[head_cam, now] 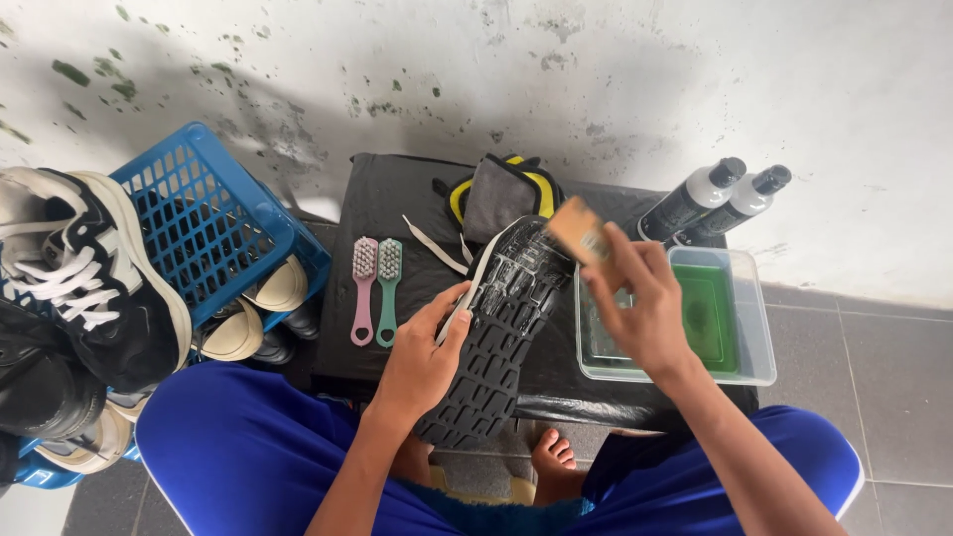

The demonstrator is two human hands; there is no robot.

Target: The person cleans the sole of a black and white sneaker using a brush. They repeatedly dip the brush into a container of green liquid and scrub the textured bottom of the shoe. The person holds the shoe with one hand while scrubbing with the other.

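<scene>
My left hand (422,357) grips a shoe (501,333) from its left side, with the black treaded sole turned up toward me. The toe end of the sole looks wet and soapy. My right hand (640,303) holds a wooden-backed brush (579,230) just above the shoe's toe end. Whether its bristles touch the sole I cannot tell. The shoe rests over a black-covered low table (392,199), and a white lace (429,246) trails off it to the left.
A clear tub (759,328) of green liquid sits right of the shoe, two dark bottles (713,199) behind it. A pink brush (363,288) and a green brush (388,288) lie left. A grey and yellow cloth (501,194) is behind. Blue baskets (213,223) and sneakers (84,288) stand far left.
</scene>
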